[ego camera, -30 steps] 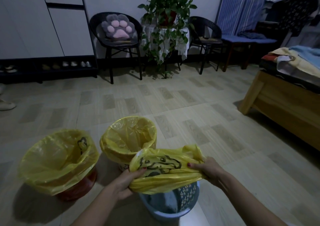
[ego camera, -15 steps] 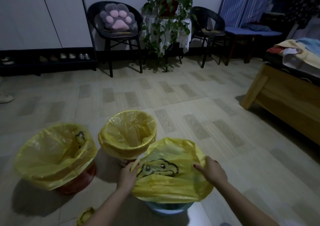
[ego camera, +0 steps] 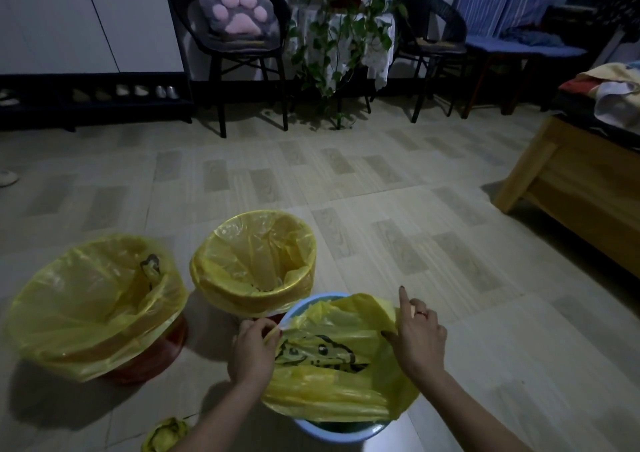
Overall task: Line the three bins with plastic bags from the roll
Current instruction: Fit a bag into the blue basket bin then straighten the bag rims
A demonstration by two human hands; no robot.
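The blue bin (ego camera: 311,308) is round and smooth, and it sits on the tiled floor (ego camera: 398,230) closest to the person. A thin, shiny, crinkly yellow bag (ego camera: 332,379) lies over most of its top, so only the far rim and a bit of the near rim show. The bag has a black cartoon face that looks squashed by folds, and its long side runs left to right across the bin. The left hand (ego camera: 252,353) pinches the bag's edge at the bin's left rim. The right hand (ego camera: 417,335) grips the bag's edge at the right rim, with one finger pointing up. Just behind the blue bin is a round bin (ego camera: 254,264) already lined in yellow. Left of it is a red bin (ego camera: 97,306), lined too and mostly hidden by loose plastic. Near the left arm, the yellow bag roll (ego camera: 166,434) is cut off by the bottom edge.
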